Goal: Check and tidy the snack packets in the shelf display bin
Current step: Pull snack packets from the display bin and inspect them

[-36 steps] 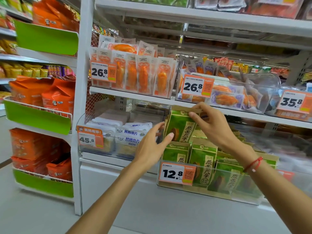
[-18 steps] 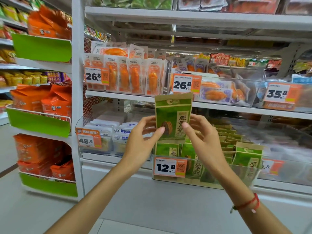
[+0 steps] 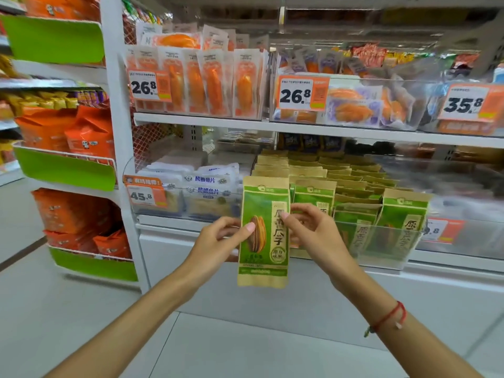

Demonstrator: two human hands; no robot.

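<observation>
A green and tan sunflower-seed packet (image 3: 264, 233) hangs upright in front of the shelf, clear of the bin. My left hand (image 3: 218, 241) pinches its left edge, thumb on the front. My right hand (image 3: 311, 233) pinches its right edge, fingers behind the packet. Behind them stands the clear display bin (image 3: 392, 246) on the lower shelf, holding several rows of the same green packets (image 3: 403, 222), most upright, some leaning back.
A bin of white fish-slice packets (image 3: 210, 186) with a 45.8 tag sits left of the green bin. Orange packets (image 3: 196, 80) fill the shelf above. A white shelf post (image 3: 120, 132) and orange bags on green-fronted racks (image 3: 65, 170) stand to the left. Grey floor lies below.
Both hands lifted one green packet out of the bin, then brought it down and toward me. It now hangs lower, in front of the bin's price tag.
</observation>
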